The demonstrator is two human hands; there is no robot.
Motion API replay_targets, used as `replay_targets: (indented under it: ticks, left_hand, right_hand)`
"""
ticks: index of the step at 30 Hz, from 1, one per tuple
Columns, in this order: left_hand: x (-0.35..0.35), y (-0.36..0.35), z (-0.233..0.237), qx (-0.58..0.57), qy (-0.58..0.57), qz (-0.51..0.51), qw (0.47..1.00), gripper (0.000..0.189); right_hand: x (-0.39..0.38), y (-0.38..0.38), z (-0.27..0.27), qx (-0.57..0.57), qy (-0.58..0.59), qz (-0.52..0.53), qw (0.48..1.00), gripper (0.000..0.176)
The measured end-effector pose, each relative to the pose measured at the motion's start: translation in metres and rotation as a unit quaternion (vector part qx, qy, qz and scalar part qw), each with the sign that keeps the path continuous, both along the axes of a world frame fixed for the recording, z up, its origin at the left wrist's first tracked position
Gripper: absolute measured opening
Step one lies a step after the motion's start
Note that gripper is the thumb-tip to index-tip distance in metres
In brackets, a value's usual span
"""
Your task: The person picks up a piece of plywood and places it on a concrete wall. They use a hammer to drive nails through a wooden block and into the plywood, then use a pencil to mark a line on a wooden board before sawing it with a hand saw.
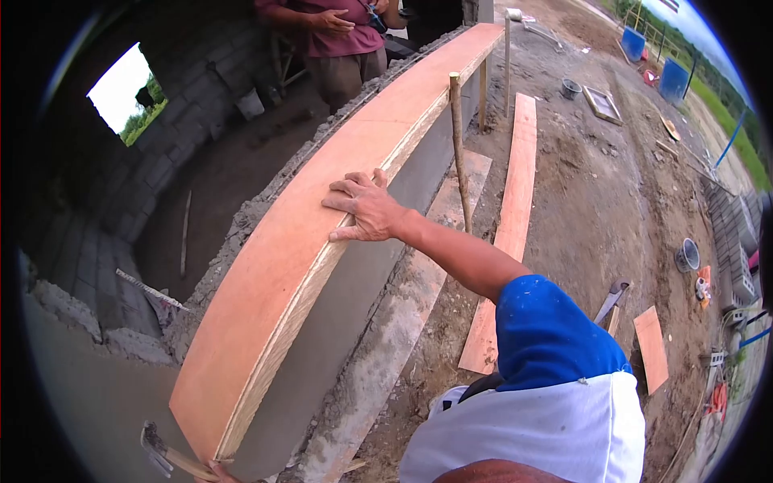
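A long reddish plywood strip (pixel 278 205) with a pale, layered edge runs from the lower left to the top, above a grey plastered wall face (pixel 346 298). My right hand (pixel 366 209) grips its near edge about midway, fingers bent over the top face and thumb along the side. At the lower left, a claw hammer (pixel 183 463) is beside the strip's near end. My left hand (pixel 223 473) is round its wooden handle, mostly cut off by the frame's bottom. A wooden stick (pixel 460 153) stands upright against the strip's edge.
Across the wall, a person in a maroon shirt (pixel 342 36) stands inside the block room. On the dirt to the right lie another plywood strip (pixel 515 185), a handsaw (pixel 613 300), a small plywood piece (pixel 651 350) and a bucket (pixel 687 255). Blue drums (pixel 673 81) stand farther back.
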State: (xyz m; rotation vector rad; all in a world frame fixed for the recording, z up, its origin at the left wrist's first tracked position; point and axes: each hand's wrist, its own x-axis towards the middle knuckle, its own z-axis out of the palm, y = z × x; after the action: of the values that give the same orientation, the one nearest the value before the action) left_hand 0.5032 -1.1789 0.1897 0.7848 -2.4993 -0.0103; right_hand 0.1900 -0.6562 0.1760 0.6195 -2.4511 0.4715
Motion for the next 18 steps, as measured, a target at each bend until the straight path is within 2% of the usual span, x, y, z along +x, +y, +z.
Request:
replay_targets:
  ticks: [1, 4, 5, 6, 7, 8, 9, 10, 12, 15, 18]
  left_hand:
    - [0.0, -0.001, -0.001, -0.065, 0.01, -0.027, 0.997, 0.075]
    - [-0.01, 0.008, 0.001, 0.11, 0.171, -0.061, 0.977, 0.033]
    - [-0.013, 0.02, 0.006, 0.109, 0.203, -0.059, 0.971, 0.023]
    - [-0.012, 0.025, 0.016, 0.139, 0.145, -0.01, 0.98, 0.026]
    - [-0.014, 0.041, 0.025, 0.162, 0.175, 0.001, 0.971, 0.027]
    - [-0.014, 0.042, 0.028, 0.142, 0.152, 0.029, 0.978, 0.026]
    - [-0.015, 0.044, 0.03, 0.127, 0.166, 0.034, 0.977, 0.026]
    - [-0.016, 0.042, 0.032, 0.151, 0.174, 0.037, 0.972, 0.027]
    - [-0.016, 0.03, 0.031, 0.137, 0.186, 0.034, 0.972, 0.029]
    - [-0.017, 0.023, 0.041, 0.124, 0.183, 0.005, 0.975, 0.032]
    - [-0.016, 0.026, 0.055, 0.141, 0.118, 0.026, 0.983, 0.033]
  right_hand:
    - [-0.002, 0.001, 0.001, 0.0, -0.011, 0.004, 1.0, 0.077]
    - [-0.001, 0.005, 0.013, 0.005, -0.033, -0.016, 0.999, 0.075]
    - [-0.002, 0.003, 0.018, 0.015, -0.022, -0.021, 0.999, 0.072]
    - [-0.003, 0.002, 0.022, 0.008, -0.007, -0.009, 1.0, 0.067]
    - [-0.002, -0.004, 0.027, 0.029, -0.001, -0.017, 0.999, 0.063]
    - [-0.007, -0.002, 0.028, 0.055, 0.012, -0.005, 0.998, 0.065]
    - [-0.01, -0.004, 0.027, 0.079, 0.028, -0.025, 0.996, 0.069]
    - [-0.021, 0.006, 0.021, 0.125, 0.097, 0.008, 0.987, 0.068]
    - [-0.035, 0.014, 0.022, 0.137, 0.135, 0.078, 0.978, 0.057]
    - [-0.035, 0.008, 0.048, 0.194, 0.206, 0.12, 0.952, 0.045]
    - [-0.044, 0.012, 0.053, 0.262, 0.189, 0.163, 0.932, 0.044]
